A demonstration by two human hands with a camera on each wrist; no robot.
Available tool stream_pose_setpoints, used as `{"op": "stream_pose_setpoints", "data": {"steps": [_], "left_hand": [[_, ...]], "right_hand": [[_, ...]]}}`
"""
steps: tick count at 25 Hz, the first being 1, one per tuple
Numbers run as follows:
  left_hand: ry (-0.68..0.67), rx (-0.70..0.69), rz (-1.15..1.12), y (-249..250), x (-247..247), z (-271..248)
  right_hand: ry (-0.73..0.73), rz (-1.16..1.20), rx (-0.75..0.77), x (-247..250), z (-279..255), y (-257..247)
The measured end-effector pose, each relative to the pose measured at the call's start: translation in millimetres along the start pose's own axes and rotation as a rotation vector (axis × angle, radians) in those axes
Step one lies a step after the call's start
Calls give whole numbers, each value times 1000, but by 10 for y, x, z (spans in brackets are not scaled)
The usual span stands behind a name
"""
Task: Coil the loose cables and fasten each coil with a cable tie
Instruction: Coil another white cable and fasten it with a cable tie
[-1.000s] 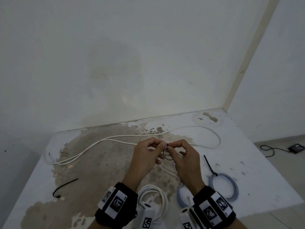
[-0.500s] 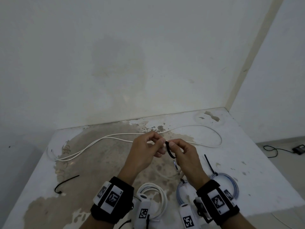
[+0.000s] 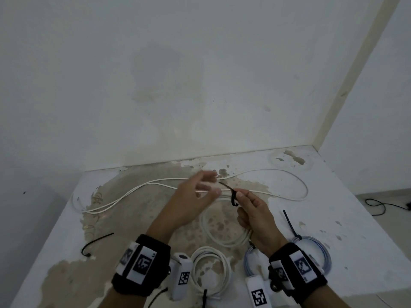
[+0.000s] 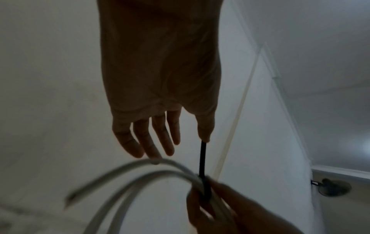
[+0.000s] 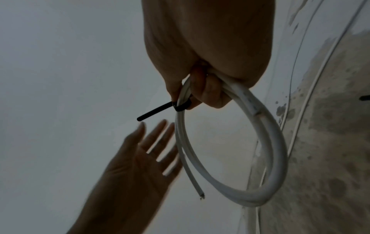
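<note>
Right hand (image 5: 208,88) grips coil (image 5: 266,142) at tie (image 5: 160,109); left hand (image 5: 140,158) open: pinch tail, pull snug.

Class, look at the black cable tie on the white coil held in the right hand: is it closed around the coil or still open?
Closed. In the right wrist view the black cable tie loops around the white coil, its free tail sticking out. The right hand grips the coil there.

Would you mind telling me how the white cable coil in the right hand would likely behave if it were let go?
The white cable coil looks springy but probably stays coiled, since the black cable tie cinches it. Its free end hangs nearly straight, suggesting some stiffness.
</note>
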State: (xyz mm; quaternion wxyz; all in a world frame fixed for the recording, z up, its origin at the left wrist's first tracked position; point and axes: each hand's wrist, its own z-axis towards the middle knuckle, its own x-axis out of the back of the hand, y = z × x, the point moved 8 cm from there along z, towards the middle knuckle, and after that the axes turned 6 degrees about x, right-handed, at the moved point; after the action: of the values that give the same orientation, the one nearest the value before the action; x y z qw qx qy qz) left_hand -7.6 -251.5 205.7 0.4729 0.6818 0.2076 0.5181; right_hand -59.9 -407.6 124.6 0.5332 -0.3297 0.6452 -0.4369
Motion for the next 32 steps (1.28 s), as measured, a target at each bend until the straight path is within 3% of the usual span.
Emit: {"op": "stream_pose_setpoints", "data": {"steps": [2, 4, 8, 13, 20, 23, 28, 32], "left_hand": [[-76, 32, 108, -139, -264, -68], [-21, 25, 106, -170, -350, -89], [83, -68, 95, -55, -335, -109], [90, -32, 3, -93, -283, -43], [118, 11, -33, -38, -272, -6], [131, -28, 46, 11, -259, -33], [89, -108, 8, 93, -245, -54], [129, -196, -40, 162, -222, -35]], "right_hand": [[5, 88, 3, -50, 41, -37], [-22, 99, 11, -88, 46, -59], [-108, -108, 31, -155, 41, -152], [-161, -315, 129, -238, 50, -356], [-139, -256, 127, -330, 53, -355], [-134, -235, 105, -322, 38, -303], [-137, -103, 5, -263, 44, -183], [-169, -66, -57, -295, 32, -161]]}}
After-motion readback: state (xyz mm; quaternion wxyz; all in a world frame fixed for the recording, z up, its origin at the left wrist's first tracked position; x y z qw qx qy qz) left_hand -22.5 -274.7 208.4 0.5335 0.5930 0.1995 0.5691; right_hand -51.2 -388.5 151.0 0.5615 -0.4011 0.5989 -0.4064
